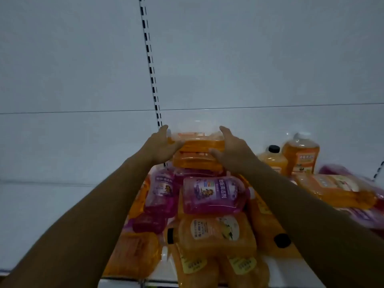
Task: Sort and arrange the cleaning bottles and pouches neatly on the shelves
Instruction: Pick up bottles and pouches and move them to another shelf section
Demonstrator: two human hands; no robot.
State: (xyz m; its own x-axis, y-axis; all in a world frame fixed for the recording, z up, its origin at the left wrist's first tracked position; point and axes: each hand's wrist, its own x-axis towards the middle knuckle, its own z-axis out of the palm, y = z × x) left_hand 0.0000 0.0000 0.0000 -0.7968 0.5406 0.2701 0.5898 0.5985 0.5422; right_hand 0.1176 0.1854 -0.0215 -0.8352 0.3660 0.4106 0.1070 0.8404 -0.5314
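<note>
Orange bottles point(216, 231) crowd the shelf's point(52, 215) front edge; both hands, left point(161, 147) and right point(232, 151), fingers curled, clasp the orange pouches point(198, 151), squaring them rearward.

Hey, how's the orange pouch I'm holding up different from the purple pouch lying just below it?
The orange pouch is gripped between the left hand and right hand at the back of the pile; the purple pouch lies untouched nearer the camera. The orange pouch shows mostly its edge, while the purple pouch faces up, its printed label readable. Both are soft, see-through, liquid-filled packs.
</note>
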